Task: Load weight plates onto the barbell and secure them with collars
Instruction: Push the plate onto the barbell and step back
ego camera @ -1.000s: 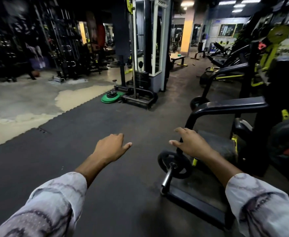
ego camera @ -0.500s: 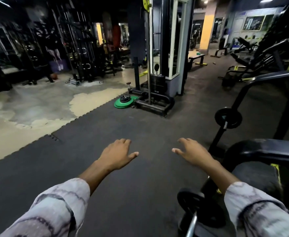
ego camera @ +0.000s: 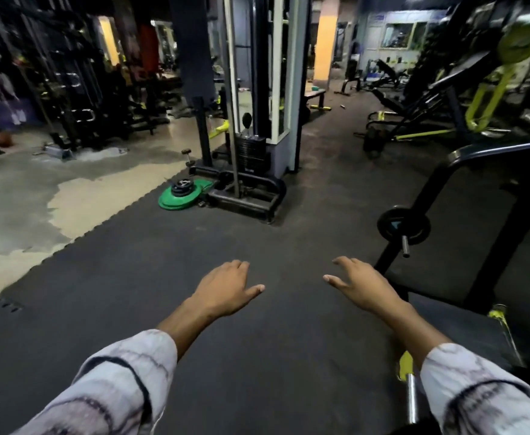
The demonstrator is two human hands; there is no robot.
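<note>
- Head view, hands: my left hand (ego camera: 224, 285) and right hand (ego camera: 362, 282) hang in the lower middle of the frame, palms down, fingers spread loosely, thumbs pointing toward each other. Both are wide and hold nothing. I judge they are held out like this because I am between pickups, ready to reach for a plate.
- Head view, sleeves: pale patterned sleeves (ego camera: 112, 390) run in from the bottom corners, so both arms are stretched forward over the dark rubber floor (ego camera: 273, 340).
- Head view, plates: a green plate (ego camera: 178, 200) lies flat on the floor left of centre, with smaller dark plates (ego camera: 182, 187) stacked on top. They sit just beside the base of the cable machine (ego camera: 251, 120), likely parked there out of the walkway. They are well apart from my hands.
- Head view, loaded sleeve: at the right edge a black plate (ego camera: 403, 225) already sits on a metal bar end (ego camera: 405, 246) beside the dark angled frame (ego camera: 439, 186). I cannot make out a collar on it.
- Head view, near bar: a bare steel bar (ego camera: 412, 400) shows at the bottom right, partly hidden by my right sleeve. I cannot tell whether it is the barbell to be loaded.
- Head view, judgement: loading seems barely begun; the stack by the machine looks the likely source for plates.
</note>
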